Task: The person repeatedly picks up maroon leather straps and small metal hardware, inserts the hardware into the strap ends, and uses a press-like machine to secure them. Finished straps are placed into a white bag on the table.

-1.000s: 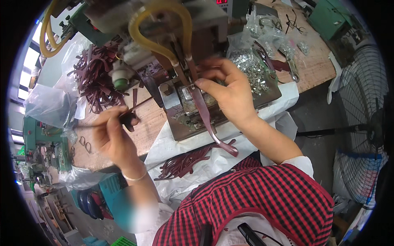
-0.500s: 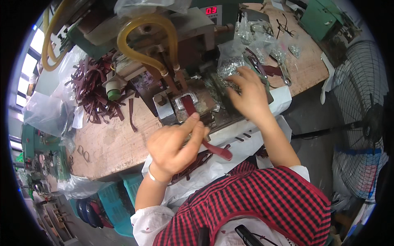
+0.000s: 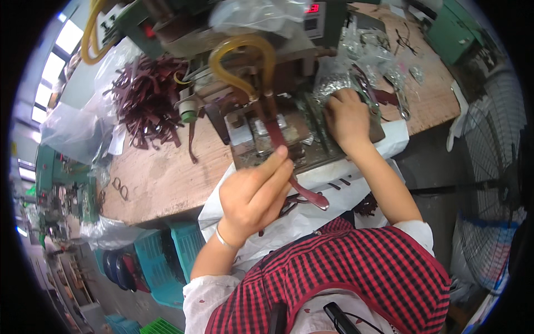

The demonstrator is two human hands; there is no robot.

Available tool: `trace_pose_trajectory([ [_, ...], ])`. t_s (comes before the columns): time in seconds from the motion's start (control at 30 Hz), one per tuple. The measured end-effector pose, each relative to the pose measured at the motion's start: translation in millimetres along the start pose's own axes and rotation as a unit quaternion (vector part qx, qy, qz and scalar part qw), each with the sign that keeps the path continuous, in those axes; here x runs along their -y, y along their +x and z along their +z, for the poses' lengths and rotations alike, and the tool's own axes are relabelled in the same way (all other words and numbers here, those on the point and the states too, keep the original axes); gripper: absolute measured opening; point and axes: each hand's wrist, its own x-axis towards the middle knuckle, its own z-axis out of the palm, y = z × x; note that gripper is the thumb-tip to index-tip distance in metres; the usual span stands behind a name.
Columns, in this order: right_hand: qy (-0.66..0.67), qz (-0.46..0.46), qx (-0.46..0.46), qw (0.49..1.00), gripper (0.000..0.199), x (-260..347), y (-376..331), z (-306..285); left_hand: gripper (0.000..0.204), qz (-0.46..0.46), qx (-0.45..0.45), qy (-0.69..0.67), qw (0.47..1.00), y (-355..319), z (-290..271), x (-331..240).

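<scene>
Maroon strap (image 3: 289,167) in left hand's (image 3: 253,197) pinch

Left hand (image 3: 253,195) pinches strap (image 3: 289,167) — machine (image 3: 267,128).

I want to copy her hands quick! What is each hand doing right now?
Left hand: fingers closed, pinching the dark red strap on the machine.
Right hand: fingers curled down in the shiny metal parts; what it grips cannot be told.
</scene>
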Motion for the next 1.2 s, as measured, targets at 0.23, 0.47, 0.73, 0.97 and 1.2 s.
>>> trace_pose_trajectory([
  [0.23, 0.111, 0.105, -0.109, 0.982, 0.013, -16.7, -25.6, -28.2, 0.017, -0.249, -0.290, 0.085, 0.920, -63.1, -82.3, 18.4],
  [0.47, -0.025, -0.030, -0.002, 0.999, 0.015, 15.5, 32.8, 17.8, 0.022, -0.351, 0.071, 0.267, 0.895, -52.6, -55.5, 182.2],
  [0.73, 0.129, 0.090, -0.040, 0.987, 0.013, -12.4, -20.6, -25.7, 0.035, -0.436, 0.151, 0.326, 0.826, -128.6, 9.7, 221.6],
  [0.97, 0.379, 0.288, -0.038, 0.879, 0.017, -10.6, -65.6, -66.8, 0.021, -0.579, -0.034, -0.087, 0.810, -134.4, -38.9, 196.3],
  [1.2, 0.457, 0.100, -0.027, 0.883, 0.022, 72.9, 25.5, -52.2, 0.017, -0.491, -0.161, -0.217, 0.828, -72.1, -9.9, 145.1],
])
